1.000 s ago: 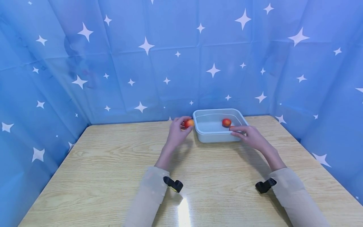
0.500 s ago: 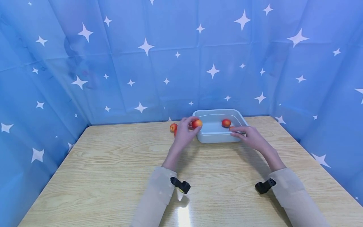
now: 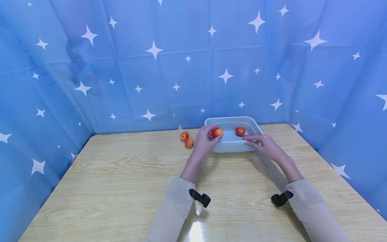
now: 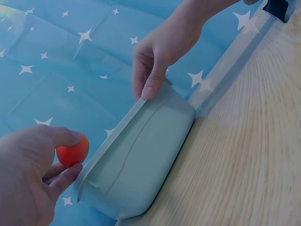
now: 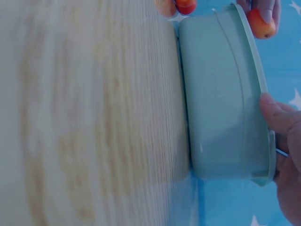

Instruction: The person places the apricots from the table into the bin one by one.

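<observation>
My left hand [image 3: 204, 141] holds a small red-and-yellow apple [image 3: 218, 132] between thumb and fingers, over the left end of a pale blue-grey plastic basin [image 3: 232, 147]. In the left wrist view this apple [image 4: 74, 151] is just above the rim. My right hand [image 3: 269, 147] pinches the basin's near rim toward its right corner, thumb outside and fingers inside, as the right wrist view shows with the thumb [image 5: 275, 113]. Inside the basin lie one red apple [image 3: 240, 131] and another apple [image 3: 246, 137], partly hidden by the right fingers.
Two more apples, one behind [image 3: 184, 135] and one in front [image 3: 189, 143], sit together on the wooden table [image 3: 121, 181] left of the basin. A blue star-patterned curtain [image 3: 181, 67] hangs right behind the table's back edge and along both sides.
My left hand has moved right with its apple, from left of the basin to over its left end, uncovering two apples on the table. My right hand has stayed at the rim.
</observation>
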